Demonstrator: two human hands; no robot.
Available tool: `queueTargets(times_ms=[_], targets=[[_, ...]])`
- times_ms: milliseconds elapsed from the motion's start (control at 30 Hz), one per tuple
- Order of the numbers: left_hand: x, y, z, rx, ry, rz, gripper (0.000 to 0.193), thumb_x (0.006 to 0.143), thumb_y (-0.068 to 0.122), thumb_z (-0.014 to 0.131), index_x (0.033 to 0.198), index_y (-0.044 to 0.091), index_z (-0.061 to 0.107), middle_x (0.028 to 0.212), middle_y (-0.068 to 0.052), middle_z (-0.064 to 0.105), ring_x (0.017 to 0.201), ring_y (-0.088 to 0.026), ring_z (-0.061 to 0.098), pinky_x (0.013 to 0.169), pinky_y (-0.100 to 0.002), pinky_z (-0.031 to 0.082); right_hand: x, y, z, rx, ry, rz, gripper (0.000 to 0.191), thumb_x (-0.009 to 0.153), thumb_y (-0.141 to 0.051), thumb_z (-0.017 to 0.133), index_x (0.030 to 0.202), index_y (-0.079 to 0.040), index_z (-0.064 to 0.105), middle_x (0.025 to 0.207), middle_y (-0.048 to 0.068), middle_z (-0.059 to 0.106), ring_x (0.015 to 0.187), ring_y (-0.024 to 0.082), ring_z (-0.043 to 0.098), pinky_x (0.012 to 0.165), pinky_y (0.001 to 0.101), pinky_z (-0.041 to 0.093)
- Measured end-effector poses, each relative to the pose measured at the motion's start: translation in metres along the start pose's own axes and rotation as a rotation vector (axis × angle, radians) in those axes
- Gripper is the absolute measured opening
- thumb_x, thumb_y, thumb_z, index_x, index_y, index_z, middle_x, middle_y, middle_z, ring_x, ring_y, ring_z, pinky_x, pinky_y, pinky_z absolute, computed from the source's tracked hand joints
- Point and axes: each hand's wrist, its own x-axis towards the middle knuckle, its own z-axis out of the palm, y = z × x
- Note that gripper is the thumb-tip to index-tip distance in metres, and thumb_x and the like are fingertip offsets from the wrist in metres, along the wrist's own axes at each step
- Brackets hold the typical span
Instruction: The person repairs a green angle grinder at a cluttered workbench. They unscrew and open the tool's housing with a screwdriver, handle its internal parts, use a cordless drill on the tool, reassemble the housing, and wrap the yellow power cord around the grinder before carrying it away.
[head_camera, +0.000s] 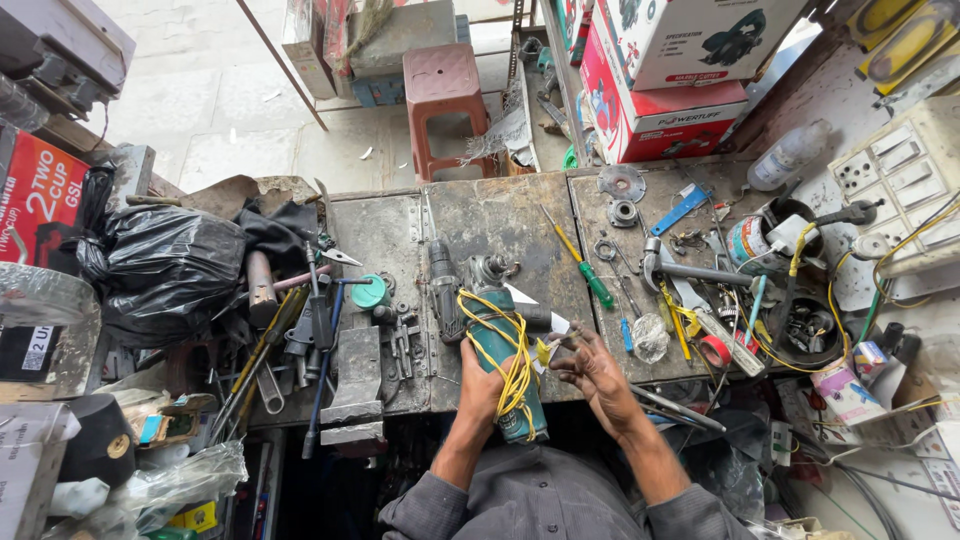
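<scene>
Holding the grinder (500, 350) by its teal body on the surface (500, 225), the left hand (483, 385) has a closed grip, the yellow cord (515, 365) already wound on, while the right hand (590, 368) pinches the plug (552, 338), seemingly leaving only the cord's end loose.

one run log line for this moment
left hand: grips teal angle grinder | right hand: pinches yellow cord end | workbench: cluttered with tools
</scene>
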Motion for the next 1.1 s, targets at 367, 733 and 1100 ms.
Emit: queueTargets(times_ms=[367,733,1100], targets=[[-0.003,-0.032,0.006,0.386,-0.010,0.254,0.078,0.084,0.017,0.079,0.142,0.003,0.030,0.126,-0.017,0.063,0.111,-0.024,0.067,0.092,-0.038,0.058,0.013,0.029,0.033,-0.355,-0.063,0.143,0.097,0.080,-0.053,0.078,0.151,-0.002,0.033,0.135,0.018,0.057,0.126,0.025,0.057,0.108,0.0383,0.046],[-0.008,-0.024,0.025,0.860,0.060,0.331,0.110,0.083,0.034,0.081,0.156,-0.006,0.010,0.144,-0.031,0.042,0.129,-0.046,0.053,0.102,-0.048,0.047,0.019,0.012,0.034,-0.045,-0.047,0.161,0.087,0.079,-0.029,0.080,0.151,-0.005,0.036,0.131,0.014,0.060,0.118,0.024,0.061,0.101,0.0378,0.049],[-0.025,-0.038,0.037,0.821,-0.118,0.341,0.095,0.093,0.026,0.064,0.160,-0.008,0.005,0.142,-0.027,0.035,0.134,-0.041,0.040,0.117,-0.047,0.032,0.015,0.000,0.014,-0.062,-0.044,0.119,0.077,0.083,-0.028,0.072,0.149,-0.001,0.042,0.129,0.014,0.061,0.114,0.022,0.062,0.097,0.0353,0.051]])
